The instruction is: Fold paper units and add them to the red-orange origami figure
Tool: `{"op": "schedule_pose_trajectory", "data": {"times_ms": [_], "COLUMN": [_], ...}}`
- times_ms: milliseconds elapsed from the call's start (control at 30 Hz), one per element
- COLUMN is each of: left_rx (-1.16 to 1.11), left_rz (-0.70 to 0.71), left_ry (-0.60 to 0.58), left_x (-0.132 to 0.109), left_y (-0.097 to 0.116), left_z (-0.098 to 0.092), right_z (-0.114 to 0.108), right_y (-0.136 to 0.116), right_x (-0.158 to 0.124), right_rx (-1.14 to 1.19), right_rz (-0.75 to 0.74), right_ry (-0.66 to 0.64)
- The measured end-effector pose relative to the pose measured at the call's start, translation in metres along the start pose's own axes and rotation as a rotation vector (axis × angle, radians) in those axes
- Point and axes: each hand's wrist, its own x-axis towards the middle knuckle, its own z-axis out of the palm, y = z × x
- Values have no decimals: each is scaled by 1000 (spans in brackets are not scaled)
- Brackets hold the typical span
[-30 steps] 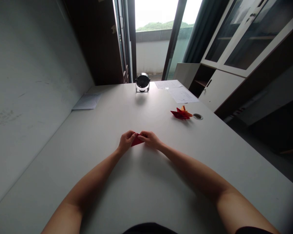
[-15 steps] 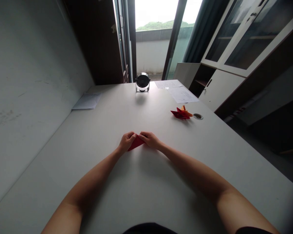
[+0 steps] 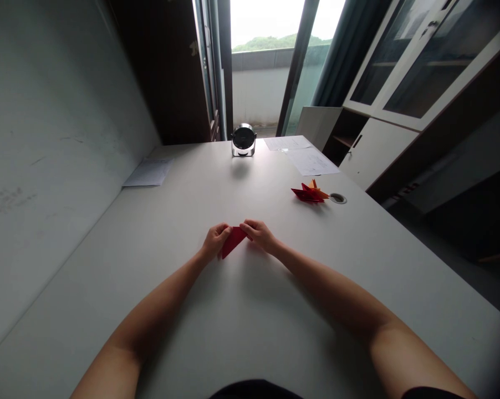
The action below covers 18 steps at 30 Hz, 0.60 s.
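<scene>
A folded piece of red paper [image 3: 233,241], roughly triangular, is held between my two hands a little above or on the white table [image 3: 250,321]. My left hand [image 3: 217,241] grips its left side, fingers closed with the thumb on top. At the upper right corner, my right hand [image 3: 259,234] pinches the paper between thumb and fingers. One point of the paper hangs down toward me. Farther back on the right lie red and orange folded paper pieces [image 3: 310,193].
A round black device on a metal stand [image 3: 244,138] is at the table's far edge. Printed sheets [image 3: 310,162] lie at the back right, a paper stack [image 3: 148,172] at the back left by the wall. A round cable hole [image 3: 338,198] is near the right edge.
My right hand has moved slightly up and to the right. The red paper has tilted more steeply, and more of it shows between my hands.
</scene>
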Motion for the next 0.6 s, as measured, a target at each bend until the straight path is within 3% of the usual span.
{"op": "schedule_pose_trajectory", "data": {"times_ms": [267,433,600], "left_rx": [-96,-186,-243], "left_rz": [2,20,-1], "left_ry": [63,120,73], "left_x": [0,2,2], "left_y": [1,-2,-4], "left_z": [2,1,3], "right_z": [-1,5,6], "right_y": [-7,-2,0], "right_x": [-2,-5,-6], "right_rx": [165,104,10], "right_rz": [-1,27,-6], "right_ry": [-2,-138,-153]}}
